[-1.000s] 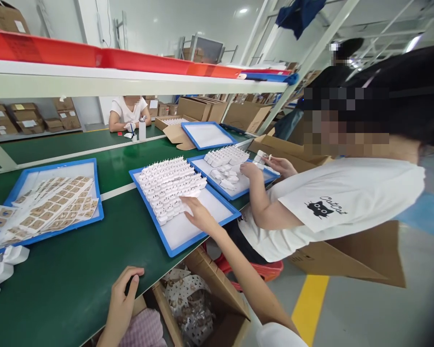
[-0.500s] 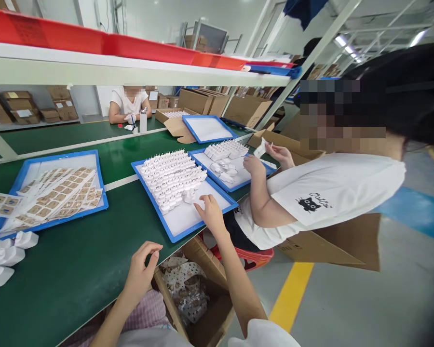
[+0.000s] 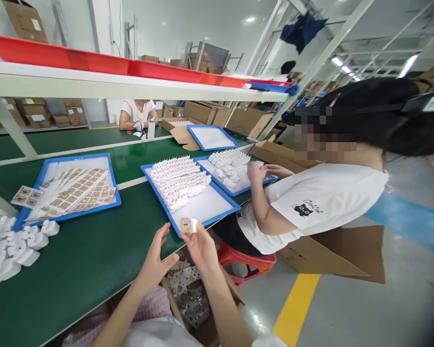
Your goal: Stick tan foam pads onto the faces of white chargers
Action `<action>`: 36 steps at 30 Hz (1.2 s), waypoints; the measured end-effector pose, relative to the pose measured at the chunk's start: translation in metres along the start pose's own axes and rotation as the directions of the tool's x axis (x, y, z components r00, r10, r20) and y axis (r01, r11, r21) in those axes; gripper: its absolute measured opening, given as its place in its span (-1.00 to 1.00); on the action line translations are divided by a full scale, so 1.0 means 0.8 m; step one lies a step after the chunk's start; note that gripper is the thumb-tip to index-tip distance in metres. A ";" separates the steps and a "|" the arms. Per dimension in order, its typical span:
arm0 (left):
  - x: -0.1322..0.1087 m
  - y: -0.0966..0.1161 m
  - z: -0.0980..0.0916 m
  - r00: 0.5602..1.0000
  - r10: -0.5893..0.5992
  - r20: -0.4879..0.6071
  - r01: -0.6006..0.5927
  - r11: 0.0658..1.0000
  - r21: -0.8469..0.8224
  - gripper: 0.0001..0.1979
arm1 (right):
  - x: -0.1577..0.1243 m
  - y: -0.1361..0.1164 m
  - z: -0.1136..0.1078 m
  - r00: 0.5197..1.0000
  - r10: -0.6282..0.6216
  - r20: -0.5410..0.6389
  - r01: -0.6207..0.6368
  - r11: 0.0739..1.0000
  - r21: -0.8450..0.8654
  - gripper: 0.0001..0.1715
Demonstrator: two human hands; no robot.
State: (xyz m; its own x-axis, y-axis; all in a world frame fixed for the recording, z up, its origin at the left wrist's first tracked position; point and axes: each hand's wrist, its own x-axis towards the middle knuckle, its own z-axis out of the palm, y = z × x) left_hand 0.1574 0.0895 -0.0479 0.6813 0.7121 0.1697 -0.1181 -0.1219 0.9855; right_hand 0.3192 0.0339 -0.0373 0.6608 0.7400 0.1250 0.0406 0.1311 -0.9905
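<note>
My right hand [image 3: 203, 246] pinches a small white plastic piece [image 3: 194, 225] at the near edge of a blue-rimmed tray [image 3: 222, 210]. A tan square label faces up on the piece. Just left of it is my left hand [image 3: 155, 262], fingers apart and nothing in them. Rows of white plastic pieces [image 3: 179, 180] with thin dark prongs upward fill the far left part of that tray. Sheets of tan square stickers [image 3: 77, 190] lie in another blue-rimmed tray [image 3: 114, 195] on the left. More white pieces [image 3: 20, 248] are heaped at the table's left edge.
A co-worker in a white shirt [image 3: 285, 205] sits at my right, hands over another tray [image 3: 238, 188]. Someone else [image 3: 137, 115] sits across the green table [image 3: 104, 246]. An open carton with scraps [image 3: 191, 294] stands below the edge. A shelf with red bins [image 3: 159, 72] crosses overhead.
My right hand has picked up a white piece from the tray's near row and drawn it toward me. My left hand has moved right and its fingers have spread.
</note>
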 end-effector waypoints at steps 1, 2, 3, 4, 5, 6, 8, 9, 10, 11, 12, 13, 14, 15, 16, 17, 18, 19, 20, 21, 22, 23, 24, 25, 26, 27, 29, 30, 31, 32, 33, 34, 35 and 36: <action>0.000 0.010 -0.002 0.999 0.051 0.016 -0.050 0.999 -0.012 -0.21 | -0.031 -0.003 0.020 0.997 0.060 0.050 -0.066 0.992 0.109 -0.49; -0.001 0.020 -0.005 0.996 0.085 0.035 -0.084 0.996 -0.016 -0.26 | -0.059 -0.005 0.040 0.985 0.135 0.109 -0.158 0.959 0.235 -0.50; -0.004 0.030 -0.011 0.994 0.098 0.057 -0.097 0.995 -0.017 -0.35 | -0.081 -0.008 0.056 0.966 0.202 0.162 -0.246 0.910 0.333 -0.50; -0.007 0.040 -0.018 0.992 0.099 0.080 -0.097 0.995 -0.022 -0.44 | -0.099 -0.011 0.069 0.946 0.254 0.199 -0.315 0.861 0.399 -0.51; -0.013 0.048 -0.028 0.991 0.090 0.103 -0.089 0.996 -0.015 -0.52 | -0.111 -0.013 0.077 0.936 0.283 0.209 -0.348 0.839 0.418 -0.52; -0.019 0.055 -0.039 0.989 0.077 0.125 -0.078 0.997 0.000 -0.57 | -0.119 -0.016 0.082 0.943 0.279 0.183 -0.330 0.862 0.384 -0.54; -0.032 0.066 -0.064 0.983 0.047 0.179 -0.056 0.997 0.048 -0.61 | -0.128 -0.022 0.081 0.983 0.174 0.064 -0.184 0.953 0.240 -0.60; -0.039 0.070 -0.077 0.976 0.032 0.214 -0.050 0.996 0.078 -0.62 | -0.131 -0.027 0.077 0.995 0.096 0.020 -0.098 0.982 0.162 -0.62; -0.045 0.074 -0.088 0.967 0.023 0.255 -0.051 0.993 0.104 -0.63 | -0.134 -0.033 0.073 1.000 0.027 0.008 -0.027 0.994 0.103 -0.64; -0.050 0.077 -0.099 0.955 0.020 0.296 -0.059 0.991 0.123 -0.63 | -0.138 -0.040 0.070 0.999 -0.019 0.037 0.017 0.998 0.068 -0.64; -0.055 0.080 -0.107 0.943 0.018 0.333 -0.068 0.988 0.140 -0.64 | -0.142 -0.048 0.068 0.994 -0.035 0.103 0.030 0.998 0.055 -0.65; -0.060 0.082 -0.113 0.930 0.014 0.366 -0.077 0.985 0.158 -0.66 | -0.147 -0.056 0.067 0.981 -0.030 0.190 0.021 0.999 0.049 -0.64; -0.064 0.083 -0.117 0.921 0.004 0.389 -0.079 0.981 0.178 -0.67 | -0.152 -0.065 0.068 0.961 -0.014 0.277 0.004 0.999 0.038 -0.64; -0.068 0.085 -0.119 0.913 -0.017 0.407 -0.070 0.978 0.198 -0.67 | -0.156 -0.072 0.070 0.938 0.007 0.345 -0.015 1.000 0.020 -0.63; -0.072 0.086 -0.119 0.907 -0.042 0.419 -0.056 0.974 0.218 -0.66 | -0.160 -0.077 0.072 0.920 0.030 0.391 -0.035 0.999 0.005 -0.61; -0.076 0.087 -0.117 0.901 -0.067 0.429 -0.040 0.971 0.235 -0.65 | -0.163 -0.082 0.074 0.906 0.052 0.421 -0.055 0.998 -0.004 -0.61; -0.080 0.087 -0.113 0.895 -0.087 0.437 -0.026 0.969 0.247 -0.64 | -0.166 -0.085 0.074 0.895 0.073 0.441 -0.076 0.997 -0.010 -0.61; -0.083 0.087 -0.109 0.891 -0.101 0.442 -0.015 0.968 0.252 -0.63 | -0.168 -0.087 0.074 0.883 0.093 0.459 -0.096 0.995 -0.017 -0.61; -0.087 0.087 -0.105 0.889 -0.110 0.444 -0.007 0.968 0.253 -0.63 | -0.171 -0.088 0.073 0.871 0.111 0.478 -0.114 0.993 -0.023 -0.62; -0.090 0.087 -0.100 0.889 -0.117 0.443 0.001 0.967 0.253 -0.63 | -0.173 -0.090 0.071 0.861 0.127 0.493 -0.130 0.991 -0.029 -0.62; -0.093 0.086 -0.095 0.892 -0.125 0.435 0.010 0.967 0.256 -0.63 | -0.175 -0.092 0.068 0.853 0.139 0.503 -0.142 0.989 -0.034 -0.62; -0.095 0.086 -0.090 0.895 -0.133 0.426 0.020 0.965 0.260 -0.63 | -0.178 -0.094 0.064 0.850 0.145 0.506 -0.148 0.988 -0.036 -0.63; -0.097 0.085 -0.085 0.899 -0.140 0.415 0.028 0.964 0.266 -0.62 | -0.180 -0.096 0.060 0.851 0.147 0.504 -0.151 0.988 -0.034 -0.63; -0.098 0.084 -0.080 0.903 -0.144 0.405 0.032 0.962 0.271 -0.62 | -0.183 -0.098 0.056 0.855 0.143 0.499 -0.149 0.988 -0.028 -0.63; -0.099 0.083 -0.075 0.907 -0.142 0.397 0.030 0.961 0.274 -0.62 | -0.185 -0.100 0.052 0.859 0.136 0.494 -0.145 0.989 -0.020 -0.63; -0.100 0.082 -0.071 0.910 -0.132 0.394 0.021 0.961 0.274 -0.62 | -0.187 -0.101 0.047 0.860 0.128 0.493 -0.142 0.990 -0.008 -0.63; -0.100 0.079 -0.062 0.916 -0.100 0.389 -0.010 0.962 0.272 -0.61 | -0.190 -0.102 0.037 0.856 0.107 0.507 -0.142 0.989 0.030 -0.64; -0.100 0.077 -0.058 0.918 -0.079 0.388 -0.031 0.962 0.270 -0.60 | -0.190 -0.101 0.032 0.850 0.096 0.518 -0.144 0.988 0.053 -0.64; -0.101 0.075 -0.053 0.920 -0.057 0.388 -0.053 0.962 0.266 -0.60 | -0.190 -0.100 0.027 0.845 0.086 0.528 -0.148 0.986 0.075 -0.64; -0.101 0.074 -0.048 0.921 -0.036 0.387 -0.072 0.963 0.260 -0.59 | -0.190 -0.098 0.022 0.838 0.079 0.540 -0.155 0.983 0.096 -0.64; -0.101 0.072 -0.044 0.922 -0.018 0.386 -0.086 0.965 0.250 -0.59 | -0.189 -0.096 0.018 0.831 0.075 0.551 -0.165 0.979 0.116 -0.63; -0.101 0.071 -0.040 0.924 -0.005 0.383 -0.092 0.968 0.235 -0.59 | -0.188 -0.094 0.015 0.828 0.074 0.556 -0.178 0.975 0.134 -0.62; -0.101 0.070 -0.037 0.925 0.004 0.380 -0.093 0.972 0.217 -0.59 | -0.188 -0.093 0.013 0.827 0.077 0.557 -0.188 0.971 0.145 -0.61; -0.101 0.070 -0.034 0.927 0.007 0.375 -0.089 0.975 0.202 -0.59 | -0.187 -0.092 0.012 0.831 0.080 0.550 -0.191 0.970 0.147 -0.61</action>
State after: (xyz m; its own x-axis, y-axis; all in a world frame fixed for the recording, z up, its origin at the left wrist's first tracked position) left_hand 0.0761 0.0439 -0.0064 0.9018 0.3995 0.1645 -0.0302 -0.3215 0.9464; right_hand 0.2102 -0.0801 0.0178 0.1398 0.9886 0.0554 -0.1974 0.0826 -0.9768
